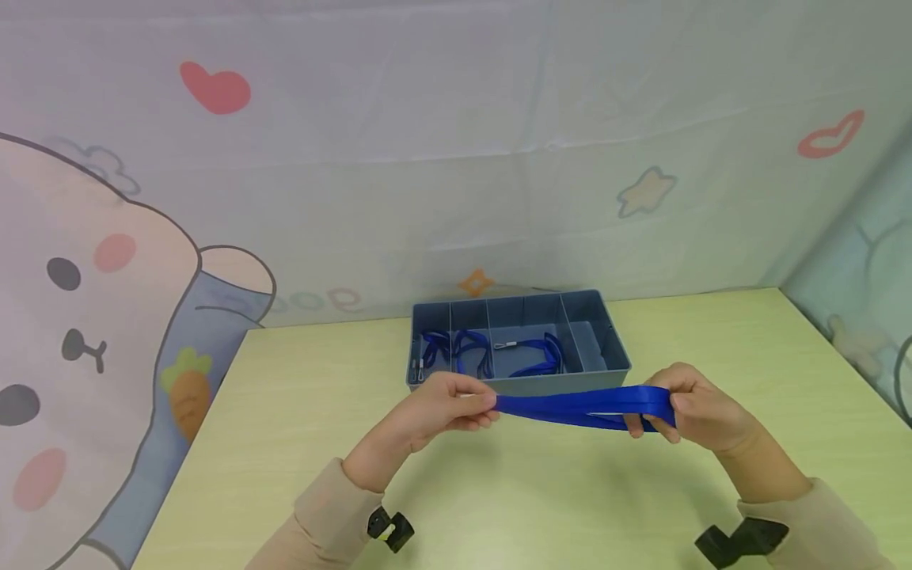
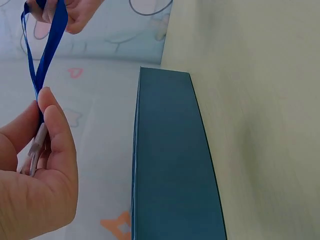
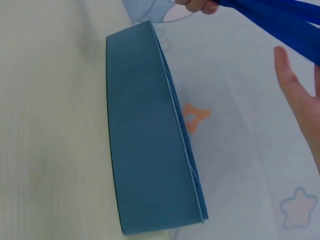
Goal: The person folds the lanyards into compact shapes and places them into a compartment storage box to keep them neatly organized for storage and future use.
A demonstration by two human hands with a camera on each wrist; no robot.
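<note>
A blue lanyard [image 1: 563,405] is stretched between both hands, above the table in front of the grey-blue tray. My left hand [image 1: 445,404] pinches one end between thumb and fingers; in the left wrist view a pale clip [image 2: 38,142] hangs from the strap inside that hand [image 2: 50,165]. At the other end, my right hand [image 1: 701,408] holds the folded loop, with fingers passing through it. The right wrist view shows the wide blue strap [image 3: 280,22] and only part of the right hand [image 3: 305,105].
Behind the hands stands the divided tray [image 1: 520,385]. Blue lanyards lie in its compartments, one with a metal clip [image 1: 506,345] showing. The pale wooden table [image 1: 321,412] meets a printed cloth backdrop [image 1: 427,158] just behind the tray.
</note>
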